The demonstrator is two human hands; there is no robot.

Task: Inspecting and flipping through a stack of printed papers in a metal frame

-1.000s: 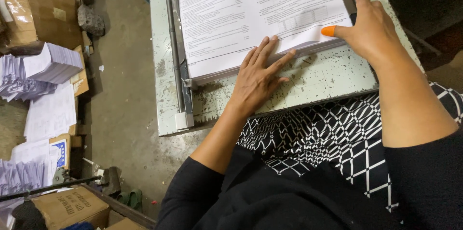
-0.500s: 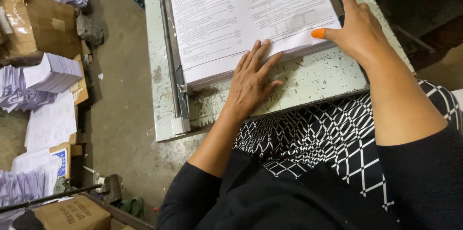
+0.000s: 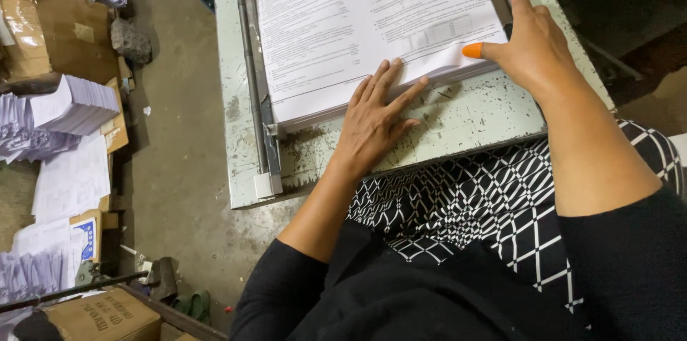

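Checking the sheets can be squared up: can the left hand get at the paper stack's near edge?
Probably yes: the left hand lies flat at the paper stack, fingers on its near edge, nothing between.
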